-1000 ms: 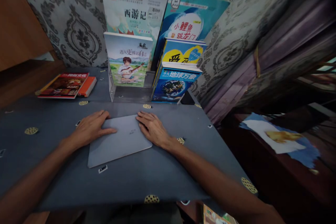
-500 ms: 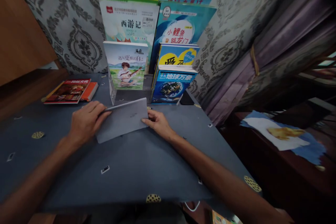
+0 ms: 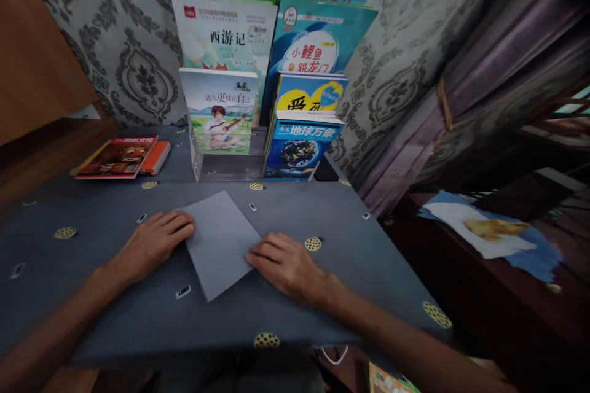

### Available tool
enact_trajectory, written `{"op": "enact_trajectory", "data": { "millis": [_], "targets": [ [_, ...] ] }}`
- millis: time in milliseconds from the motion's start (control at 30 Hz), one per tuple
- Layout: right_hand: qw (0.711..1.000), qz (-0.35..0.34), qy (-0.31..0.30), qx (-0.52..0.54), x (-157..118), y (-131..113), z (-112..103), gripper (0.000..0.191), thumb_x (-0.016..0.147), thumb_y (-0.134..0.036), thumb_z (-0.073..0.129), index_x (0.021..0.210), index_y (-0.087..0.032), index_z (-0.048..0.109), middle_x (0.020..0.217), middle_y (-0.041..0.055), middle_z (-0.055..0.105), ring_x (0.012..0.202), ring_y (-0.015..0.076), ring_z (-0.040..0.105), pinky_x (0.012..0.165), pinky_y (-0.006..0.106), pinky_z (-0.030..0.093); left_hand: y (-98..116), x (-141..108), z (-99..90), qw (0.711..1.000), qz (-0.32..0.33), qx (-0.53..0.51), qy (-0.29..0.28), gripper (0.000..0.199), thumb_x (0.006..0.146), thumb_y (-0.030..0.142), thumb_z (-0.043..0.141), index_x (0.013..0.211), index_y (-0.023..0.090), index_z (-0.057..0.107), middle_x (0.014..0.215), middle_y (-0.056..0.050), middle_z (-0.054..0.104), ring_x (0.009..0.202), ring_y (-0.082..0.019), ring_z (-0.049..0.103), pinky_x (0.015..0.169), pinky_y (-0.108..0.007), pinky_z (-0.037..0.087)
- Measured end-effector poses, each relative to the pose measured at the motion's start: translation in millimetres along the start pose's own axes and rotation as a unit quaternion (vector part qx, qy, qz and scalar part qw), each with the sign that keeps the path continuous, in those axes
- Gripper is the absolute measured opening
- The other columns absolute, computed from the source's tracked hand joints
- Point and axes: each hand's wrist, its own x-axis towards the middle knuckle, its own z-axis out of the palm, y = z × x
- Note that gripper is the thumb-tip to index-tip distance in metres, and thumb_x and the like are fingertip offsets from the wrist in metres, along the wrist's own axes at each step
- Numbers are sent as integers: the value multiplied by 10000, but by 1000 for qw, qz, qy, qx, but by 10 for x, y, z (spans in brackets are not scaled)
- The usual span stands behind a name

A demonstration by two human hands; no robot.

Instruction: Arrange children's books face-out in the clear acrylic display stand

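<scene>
A plain grey-white sheet or thin booklet (image 3: 224, 245) lies at an angle on the blue-grey tablecloth (image 3: 221, 331). At its upper left edge is my left hand (image 3: 154, 239), the fingers closed together with the tips on that edge. My right hand (image 3: 288, 267) rests at the right corner with bent fingers closed on it. Behind the sheet stands a clear rack (image 3: 230, 169) with upright books, among them a book with a guitar player on its cover (image 3: 224, 113) and a blue book with a globe (image 3: 299, 150).
A red book (image 3: 115, 158) lies on an orange one (image 3: 155, 158) at the back left. A dark flat object (image 3: 326, 171) is beside the rack. At the right are a purple curtain (image 3: 410, 141) and a blue cloth (image 3: 541, 258) with white paper.
The sheet was held up tilted and now lies turned on the table, nearer to me. Both hands have come down and toward me with it.
</scene>
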Motion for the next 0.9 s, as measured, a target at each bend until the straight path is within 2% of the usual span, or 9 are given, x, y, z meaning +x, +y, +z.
{"op": "enact_trajectory", "data": {
  "millis": [67,133,233,300,367,467,600,733,900],
  "targets": [
    [998,-29,-58,21,78,-141,-17,175,1037,-186,536,1045,-162,710,931,54,745,844,181,596,735,329,469,-23,-69,47,999,-25,-15,-38,373,959,68,350,1097,209,667,1198,-97,741,1084,-235,702,853,-360,564],
    [988,-60,-123,65,226,-222,-43,204,1050,-296,547,1007,-179,708,920,35,736,861,173,592,790,331,470,-46,-101,70,996,-52,-35,-68,415,941,59,343,1180,200,652,1312,-105,709,1187,-244,677,932,-381,567],
    [973,-73,-186,116,520,-246,-13,297,1044,-435,541,1043,-184,701,1023,43,741,962,180,612,910,350,488,-61,-121,98,987,-92,-78,-109,475,919,54,336,1260,207,631,1398,-94,670,1264,-237,647,1012,-405,555],
    [973,-47,-198,112,719,-219,96,272,1036,-400,558,1104,-170,687,1227,94,709,1107,203,616,1001,385,489,-55,-140,133,980,-121,-102,-121,495,911,59,337,1279,212,629,1422,-91,656,1291,-237,633,1042,-422,547],
    [977,3,-189,101,887,-170,263,262,1019,-351,588,1167,-150,666,1411,160,612,1271,241,573,1078,426,476,-44,-167,179,976,-143,-118,-115,499,911,71,339,1292,213,630,1431,-96,649,1304,-239,626,1055,-433,546],
    [976,63,-179,111,1038,-52,520,364,1009,-351,602,1307,-141,606,1493,193,547,1399,272,507,1176,476,418,-32,-200,240,976,-153,-125,-90,509,914,86,344,1327,202,618,1409,-111,664,1286,-245,640,1058,-443,549],
    [969,101,-188,122,1005,179,665,380,1035,-346,547,1375,-181,583,1512,160,552,1451,272,475,1234,526,339,-32,-188,256,977,-158,-125,-74,500,913,99,359,1324,206,623,1380,-103,684,1253,-246,659,1048,-442,554],
    [961,192,-171,104,803,404,598,433,1020,-342,554,1412,-158,569,1536,183,529,1483,290,438,1241,555,314,-25,-142,219,974,-172,-124,-81,415,972,178,362,1265,209,653,1332,-95,710,1207,-249,680,1023,-437,561],
    [958,208,-164,111,639,499,523,482,1029,-361,507,1467,-163,535,1574,174,483,1498,287,416,1249,560,296,0,-91,200,971,-186,-130,-79,407,1048,366,352,1261,193,653,1345,-118,697,1210,-263,671,1048,-465,531]
  ]
}}
